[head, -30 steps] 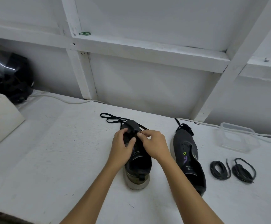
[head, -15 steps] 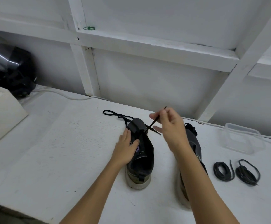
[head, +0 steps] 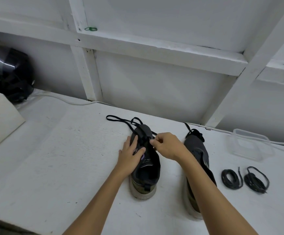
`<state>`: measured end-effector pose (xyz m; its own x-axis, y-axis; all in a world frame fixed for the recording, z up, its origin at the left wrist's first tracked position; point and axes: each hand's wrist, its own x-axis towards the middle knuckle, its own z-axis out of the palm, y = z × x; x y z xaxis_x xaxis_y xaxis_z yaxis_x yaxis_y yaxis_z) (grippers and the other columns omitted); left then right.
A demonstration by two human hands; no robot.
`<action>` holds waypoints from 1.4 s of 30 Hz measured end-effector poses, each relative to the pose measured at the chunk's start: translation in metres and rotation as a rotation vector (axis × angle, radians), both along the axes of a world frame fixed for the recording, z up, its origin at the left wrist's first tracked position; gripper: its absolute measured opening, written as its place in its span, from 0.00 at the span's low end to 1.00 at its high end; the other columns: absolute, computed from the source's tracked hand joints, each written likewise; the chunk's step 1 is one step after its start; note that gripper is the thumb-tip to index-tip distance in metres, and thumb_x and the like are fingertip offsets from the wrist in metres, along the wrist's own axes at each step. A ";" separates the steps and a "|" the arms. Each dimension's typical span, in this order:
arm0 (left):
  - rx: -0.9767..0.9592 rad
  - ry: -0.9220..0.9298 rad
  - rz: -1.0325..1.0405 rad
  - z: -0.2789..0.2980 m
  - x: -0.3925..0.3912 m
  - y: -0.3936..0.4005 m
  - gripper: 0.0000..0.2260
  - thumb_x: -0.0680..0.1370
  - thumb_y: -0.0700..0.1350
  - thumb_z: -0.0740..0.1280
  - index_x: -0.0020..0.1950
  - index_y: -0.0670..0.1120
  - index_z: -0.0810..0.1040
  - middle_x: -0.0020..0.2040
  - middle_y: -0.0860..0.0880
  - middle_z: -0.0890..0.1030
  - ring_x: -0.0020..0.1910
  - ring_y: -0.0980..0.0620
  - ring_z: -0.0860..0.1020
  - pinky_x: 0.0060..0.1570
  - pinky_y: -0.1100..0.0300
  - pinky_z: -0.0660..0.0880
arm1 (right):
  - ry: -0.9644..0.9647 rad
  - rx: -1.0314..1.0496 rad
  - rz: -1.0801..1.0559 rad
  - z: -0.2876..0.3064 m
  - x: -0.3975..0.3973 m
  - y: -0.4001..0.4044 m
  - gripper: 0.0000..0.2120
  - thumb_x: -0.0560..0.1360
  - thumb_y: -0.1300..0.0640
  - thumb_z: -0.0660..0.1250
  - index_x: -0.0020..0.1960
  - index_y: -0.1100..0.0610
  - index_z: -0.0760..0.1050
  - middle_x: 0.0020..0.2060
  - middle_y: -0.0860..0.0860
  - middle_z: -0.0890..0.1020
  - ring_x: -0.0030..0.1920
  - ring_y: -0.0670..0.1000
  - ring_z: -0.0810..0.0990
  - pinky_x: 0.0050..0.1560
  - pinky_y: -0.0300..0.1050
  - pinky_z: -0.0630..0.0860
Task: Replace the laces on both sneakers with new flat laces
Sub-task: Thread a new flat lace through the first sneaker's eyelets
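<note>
A white-painted table (head: 56, 160) with a rough, speckled top runs along a white wall (head: 154, 92) framed with white wooden beams; a small green rubber band (head: 90, 29) sits on the upper beam. The landmark is the left sneaker (head: 145, 168), standing upright mid-table with its toe pointing at the wall and its heel toward the person.

Left of that sneaker lies a wide bare stretch of table, reaching a tilted white box (head: 0, 122) and a black helmet (head: 7, 75) at the far left corner. The near table edge falls away below and left of it. A white cable (head: 61, 100) runs along the wall behind it.

Right of the sneaker stands the second sneaker (head: 197, 160), partly hidden by the right forearm. Further right lie two coiled black laces (head: 231, 178), and beyond them a clear plastic tub (head: 249, 145).

The sneaker is dark grey with a pale sole; a black flat lace (head: 119, 119) trails from its toe onto the table behind it.

The left hand (head: 131, 156) rests on the sneaker's left side, fingers straight. The right hand (head: 167, 145) has curled fingers pinching the lace at the eyelets.
</note>
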<state>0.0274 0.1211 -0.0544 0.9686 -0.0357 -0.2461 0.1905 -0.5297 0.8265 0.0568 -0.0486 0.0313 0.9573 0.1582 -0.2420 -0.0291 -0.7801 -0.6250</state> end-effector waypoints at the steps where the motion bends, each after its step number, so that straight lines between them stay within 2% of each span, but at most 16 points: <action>1: 0.027 0.011 -0.017 0.000 0.001 0.000 0.29 0.83 0.60 0.56 0.81 0.60 0.47 0.82 0.54 0.43 0.81 0.52 0.43 0.76 0.47 0.37 | -0.028 -0.001 0.032 0.002 -0.001 0.001 0.13 0.82 0.49 0.65 0.40 0.53 0.76 0.35 0.46 0.79 0.35 0.46 0.75 0.35 0.39 0.68; 4: 0.098 0.021 -0.046 -0.001 0.003 0.001 0.31 0.82 0.60 0.56 0.81 0.60 0.46 0.82 0.54 0.43 0.81 0.52 0.43 0.77 0.47 0.38 | -0.058 0.141 0.041 0.014 -0.004 0.002 0.12 0.83 0.53 0.63 0.40 0.51 0.76 0.31 0.42 0.77 0.32 0.41 0.72 0.36 0.38 0.65; 6: 0.116 0.036 -0.049 -0.001 0.003 0.002 0.31 0.81 0.61 0.55 0.81 0.60 0.48 0.82 0.55 0.43 0.81 0.52 0.44 0.77 0.48 0.39 | -0.078 0.484 -0.041 0.031 -0.006 -0.004 0.14 0.83 0.57 0.63 0.39 0.50 0.76 0.30 0.40 0.76 0.31 0.41 0.71 0.34 0.37 0.66; 9: 0.120 0.048 -0.056 -0.001 0.002 0.000 0.31 0.81 0.61 0.55 0.82 0.59 0.48 0.82 0.55 0.42 0.81 0.53 0.43 0.77 0.48 0.38 | -0.121 1.006 -0.213 0.064 -0.001 -0.022 0.18 0.84 0.56 0.60 0.38 0.45 0.78 0.44 0.42 0.84 0.36 0.43 0.76 0.34 0.35 0.70; 11: 0.110 0.053 -0.052 0.000 0.002 -0.001 0.30 0.82 0.61 0.55 0.82 0.59 0.48 0.82 0.54 0.42 0.81 0.52 0.42 0.76 0.48 0.37 | -0.035 1.139 -0.340 0.071 0.002 -0.028 0.13 0.84 0.52 0.58 0.43 0.50 0.76 0.46 0.45 0.86 0.36 0.45 0.77 0.31 0.35 0.72; 12: 0.108 0.054 -0.050 0.000 0.002 -0.001 0.30 0.82 0.61 0.55 0.82 0.59 0.48 0.82 0.54 0.42 0.81 0.52 0.42 0.76 0.48 0.37 | 0.007 1.054 -0.419 0.068 0.002 -0.025 0.12 0.82 0.50 0.58 0.44 0.53 0.74 0.38 0.46 0.86 0.33 0.46 0.75 0.29 0.36 0.71; 14: 0.100 0.056 -0.048 -0.001 0.003 -0.001 0.30 0.82 0.60 0.55 0.81 0.59 0.47 0.82 0.54 0.42 0.81 0.52 0.42 0.76 0.48 0.36 | -0.016 0.587 -0.440 0.049 -0.002 -0.018 0.16 0.78 0.41 0.63 0.45 0.53 0.71 0.28 0.43 0.79 0.29 0.45 0.73 0.31 0.40 0.68; 17: 0.097 0.047 -0.050 -0.001 0.002 0.000 0.29 0.83 0.60 0.55 0.81 0.62 0.46 0.82 0.54 0.42 0.81 0.51 0.41 0.76 0.48 0.35 | -0.007 0.121 -0.219 0.019 -0.013 -0.005 0.25 0.70 0.29 0.69 0.53 0.48 0.74 0.39 0.41 0.79 0.38 0.43 0.79 0.37 0.42 0.70; 19: 0.102 0.041 -0.056 -0.001 0.003 0.000 0.28 0.83 0.60 0.54 0.80 0.64 0.46 0.82 0.54 0.42 0.81 0.50 0.42 0.76 0.47 0.36 | 0.042 0.003 -0.071 0.009 -0.011 -0.002 0.20 0.72 0.33 0.70 0.52 0.47 0.80 0.43 0.41 0.78 0.46 0.46 0.78 0.40 0.41 0.69; 22: 0.117 0.058 -0.057 -0.001 0.002 -0.001 0.29 0.82 0.62 0.55 0.80 0.64 0.46 0.83 0.53 0.43 0.81 0.50 0.42 0.76 0.47 0.36 | -0.009 -0.153 0.023 0.009 -0.005 -0.003 0.14 0.77 0.47 0.69 0.35 0.51 0.77 0.34 0.46 0.78 0.42 0.53 0.79 0.35 0.42 0.69; 25: 0.195 0.086 -0.072 -0.001 0.003 -0.003 0.30 0.81 0.63 0.54 0.81 0.62 0.46 0.83 0.49 0.46 0.81 0.48 0.43 0.76 0.45 0.38 | -0.092 -0.057 0.044 0.019 -0.003 -0.008 0.12 0.78 0.51 0.67 0.39 0.55 0.80 0.30 0.47 0.77 0.36 0.49 0.76 0.36 0.44 0.72; 28: 0.223 0.094 -0.073 0.000 0.004 -0.006 0.32 0.79 0.65 0.51 0.81 0.62 0.45 0.83 0.48 0.46 0.81 0.48 0.41 0.76 0.43 0.38 | -0.134 0.219 -0.013 0.029 -0.007 -0.017 0.12 0.79 0.49 0.66 0.40 0.51 0.83 0.26 0.44 0.73 0.28 0.43 0.68 0.30 0.34 0.65; 32: 0.224 0.122 -0.081 0.001 0.004 -0.008 0.41 0.68 0.74 0.47 0.80 0.64 0.48 0.83 0.47 0.44 0.80 0.48 0.37 0.75 0.42 0.36 | -0.083 0.542 -0.134 0.027 -0.017 -0.025 0.13 0.80 0.49 0.64 0.39 0.48 0.81 0.34 0.42 0.79 0.34 0.43 0.73 0.34 0.34 0.69; 38: 0.368 0.148 -0.082 -0.002 0.000 -0.019 0.41 0.71 0.77 0.47 0.81 0.62 0.47 0.83 0.49 0.41 0.80 0.47 0.34 0.73 0.38 0.33 | 0.096 0.342 -0.364 0.002 -0.026 -0.026 0.14 0.81 0.48 0.56 0.44 0.50 0.76 0.47 0.55 0.83 0.48 0.58 0.84 0.43 0.53 0.82; 40: 0.310 0.084 -0.083 -0.003 -0.004 -0.021 0.35 0.75 0.73 0.50 0.80 0.63 0.48 0.83 0.50 0.47 0.81 0.47 0.38 0.73 0.38 0.33 | 0.148 0.367 -0.430 -0.005 -0.027 -0.023 0.14 0.81 0.49 0.54 0.47 0.55 0.74 0.50 0.58 0.82 0.47 0.60 0.83 0.45 0.58 0.85; 42: 0.116 0.000 -0.074 -0.001 -0.007 -0.019 0.28 0.78 0.67 0.55 0.78 0.66 0.54 0.79 0.54 0.62 0.81 0.47 0.51 0.76 0.39 0.39 | 0.189 0.480 -0.499 -0.007 -0.027 -0.017 0.14 0.82 0.51 0.53 0.48 0.57 0.74 0.50 0.58 0.82 0.43 0.58 0.82 0.39 0.55 0.84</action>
